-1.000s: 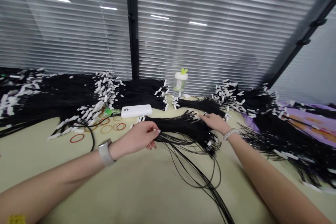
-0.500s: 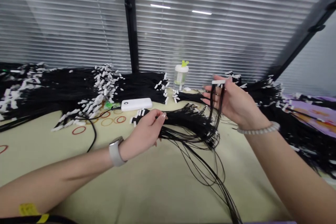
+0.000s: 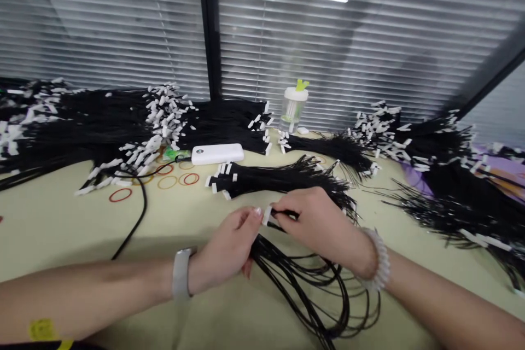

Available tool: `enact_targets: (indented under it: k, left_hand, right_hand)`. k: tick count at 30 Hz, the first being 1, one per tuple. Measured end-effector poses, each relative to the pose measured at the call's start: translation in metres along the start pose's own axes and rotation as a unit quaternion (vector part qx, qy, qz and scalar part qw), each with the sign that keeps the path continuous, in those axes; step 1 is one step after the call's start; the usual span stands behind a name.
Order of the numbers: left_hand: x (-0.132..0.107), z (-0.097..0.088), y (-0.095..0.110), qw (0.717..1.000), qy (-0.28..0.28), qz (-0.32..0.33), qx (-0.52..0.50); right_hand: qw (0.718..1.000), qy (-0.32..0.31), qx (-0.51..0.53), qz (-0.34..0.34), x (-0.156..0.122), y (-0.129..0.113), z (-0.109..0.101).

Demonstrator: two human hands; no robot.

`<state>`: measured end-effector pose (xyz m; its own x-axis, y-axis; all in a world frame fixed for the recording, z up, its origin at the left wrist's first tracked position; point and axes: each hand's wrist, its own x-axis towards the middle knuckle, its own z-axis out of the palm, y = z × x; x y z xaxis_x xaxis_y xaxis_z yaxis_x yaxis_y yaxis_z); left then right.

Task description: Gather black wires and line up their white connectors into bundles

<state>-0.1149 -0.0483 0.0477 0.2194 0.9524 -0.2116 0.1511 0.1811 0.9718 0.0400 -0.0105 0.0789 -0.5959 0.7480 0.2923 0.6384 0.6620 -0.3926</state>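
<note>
My left hand [image 3: 227,246], a watch on its wrist, is closed round a bunch of thin black cables [image 3: 301,292] that loop out below it to the right. Close by, my right hand [image 3: 324,224] pinches a black cable just behind its white connector [image 3: 267,215]. This connector is right at my left thumb tip; whether they touch I cannot tell. Behind both hands lies a bundle of black cables [image 3: 262,178] with white connectors at its left end. The part of the cables inside my left palm is hidden.
Large piles of black cables with white ends [image 3: 110,126] line the back. More cable piles [image 3: 463,186] lie at the right. A white power bank [image 3: 217,153] with a black cord, rubber bands [image 3: 167,181] and a clear cup with a white lid [image 3: 296,94] stand or lie before the blinds.
My right hand has come down and left with the white-connector cable, from beside the cup to my left hand. My left hand and its cables have moved lower. The view has shifted slightly.
</note>
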Motion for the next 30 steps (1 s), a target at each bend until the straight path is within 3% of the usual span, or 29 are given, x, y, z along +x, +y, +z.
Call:
enact_targets:
  k: [5,8,10,13,15,18,21,23,27,30]
  left_hand:
    - [0.004,-0.005,-0.001,0.999,-0.032,-0.035,0.015]
    - [0.008,-0.008,-0.006,0.998,-0.014,-0.053,-0.029]
    - [0.011,-0.010,-0.009,0.995,-0.004,-0.067,-0.069]
    - [0.015,-0.012,-0.011,0.992,0.005,-0.065,-0.105]
    - [0.016,-0.012,-0.011,0.992,0.019,-0.057,-0.107]
    - [0.016,-0.012,-0.011,0.993,0.038,-0.046,-0.102]
    - [0.016,-0.012,-0.012,0.992,0.050,-0.035,-0.114]
    - [0.017,-0.012,-0.013,0.990,0.058,-0.032,-0.128]
    - [0.019,-0.012,-0.015,0.987,0.098,-0.024,-0.127]
    - [0.021,-0.013,-0.014,0.989,0.102,-0.012,-0.109]
  right_hand:
    - [0.994,-0.007,-0.083,-0.067,-0.001,0.005,0.011]
    - [0.984,-0.017,-0.119,-0.128,0.000,0.031,0.000]
    - [0.971,0.025,-0.185,-0.150,-0.001,0.051,-0.009]
    - [0.955,0.095,-0.249,-0.132,-0.007,0.066,-0.020]
    - [0.949,0.089,-0.278,-0.117,-0.014,0.061,-0.024]
    - [0.956,-0.008,-0.282,-0.080,-0.023,0.043,-0.030]
    - [0.978,-0.113,-0.171,-0.038,-0.027,0.027,-0.034]
    - [0.984,-0.133,-0.117,-0.001,-0.029,0.023,-0.035]
    - [0.984,-0.062,-0.133,0.102,-0.033,0.022,-0.035]
    - [0.982,-0.047,-0.141,0.115,-0.036,0.025,-0.034]
